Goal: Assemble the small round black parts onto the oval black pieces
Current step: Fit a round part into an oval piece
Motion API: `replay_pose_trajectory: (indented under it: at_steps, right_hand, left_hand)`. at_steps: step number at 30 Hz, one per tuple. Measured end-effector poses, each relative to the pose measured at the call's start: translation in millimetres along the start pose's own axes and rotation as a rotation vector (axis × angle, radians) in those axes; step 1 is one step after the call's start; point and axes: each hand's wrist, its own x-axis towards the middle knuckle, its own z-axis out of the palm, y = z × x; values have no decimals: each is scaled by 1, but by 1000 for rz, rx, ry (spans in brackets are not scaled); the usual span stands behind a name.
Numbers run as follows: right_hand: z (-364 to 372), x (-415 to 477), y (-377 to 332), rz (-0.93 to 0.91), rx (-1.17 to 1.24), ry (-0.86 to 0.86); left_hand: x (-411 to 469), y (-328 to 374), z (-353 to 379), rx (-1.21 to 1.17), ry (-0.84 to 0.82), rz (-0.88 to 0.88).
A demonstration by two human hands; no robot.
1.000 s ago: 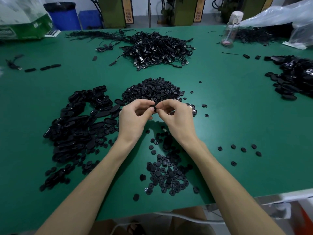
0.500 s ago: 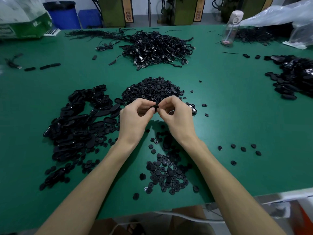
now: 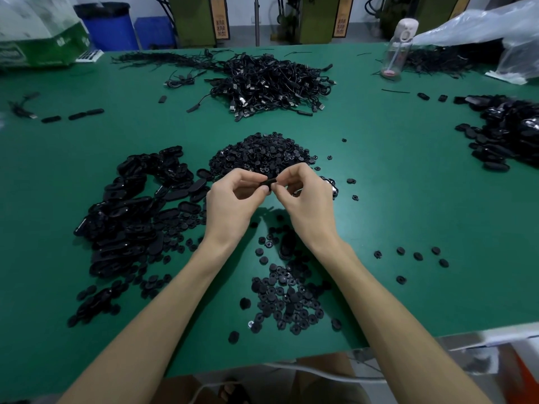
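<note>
Both hands meet above the middle of the green table (image 3: 393, 176). My left hand (image 3: 233, 205) and my right hand (image 3: 306, 199) pinch one small black piece (image 3: 269, 182) between their fingertips; most of it is hidden, so I cannot tell its shape. A heap of small round black parts (image 3: 262, 154) lies just behind the hands. More round parts (image 3: 287, 298) are scattered near the front edge between my forearms. A pile of oval black pieces (image 3: 131, 211) spreads to the left.
A tangle of black cables (image 3: 271, 83) lies at the back centre. Another pile of black pieces (image 3: 507, 132) sits at the right edge. A clear water bottle (image 3: 398, 49) stands back right beside plastic bags (image 3: 490, 33). Several loose round parts (image 3: 417, 256) dot the right.
Both hands stay together on the small piece. The fingertips have shifted slightly on it, and the hands sit a touch higher in view.
</note>
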Motion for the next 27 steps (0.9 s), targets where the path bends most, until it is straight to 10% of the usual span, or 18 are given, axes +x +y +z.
replay_pose_trajectory:
  at_steps: [27]
  right_hand:
    - [-1, -1, 0, -29, -6, 6]
  left_hand:
    - [2, 1, 0, -173, -4, -110]
